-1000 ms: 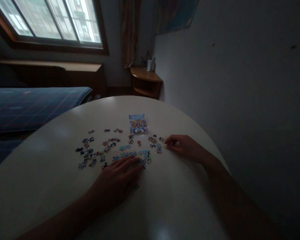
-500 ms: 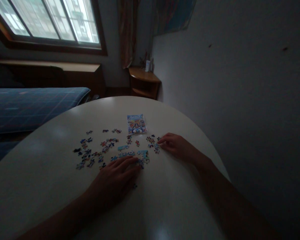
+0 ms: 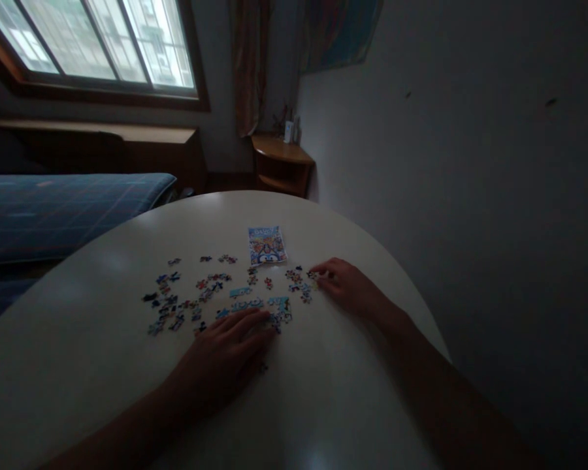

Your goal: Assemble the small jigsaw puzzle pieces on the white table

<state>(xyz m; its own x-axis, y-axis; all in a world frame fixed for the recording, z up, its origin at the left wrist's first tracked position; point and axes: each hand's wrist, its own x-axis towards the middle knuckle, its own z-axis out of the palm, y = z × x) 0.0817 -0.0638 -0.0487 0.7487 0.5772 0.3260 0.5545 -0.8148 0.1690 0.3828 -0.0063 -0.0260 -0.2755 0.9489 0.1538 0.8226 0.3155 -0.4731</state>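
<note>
My left hand (image 3: 232, 346) lies palm down on the near edge of the jigsaw pieces, its fingers stretched out and partly covering some of them. Just beyond its fingertips are joined light-blue pieces (image 3: 280, 304) and a row of pieces with a white pattern (image 3: 247, 305). My right hand (image 3: 345, 284) is at the right-hand cluster of loose pieces (image 3: 296, 277). Its thumb and index finger close around a small jigsaw piece (image 3: 312, 275) at the cluster's right edge. One dark piece (image 3: 263, 368) lies near my left wrist, partly in shadow.
Behind the pieces lies a picture sheet or packet (image 3: 267, 245) with a blue penguin-like figure. More loose pieces (image 3: 164, 307) spread over the left of the round white table (image 3: 102, 365). A plaid mattress (image 3: 68, 212), a corner shelf (image 3: 284, 150) and a wall (image 3: 460, 183) surround it.
My right thumb and index finger have shifted slightly and now sit around a small piece at the cluster's right edge. My left hand has stayed in place.
</note>
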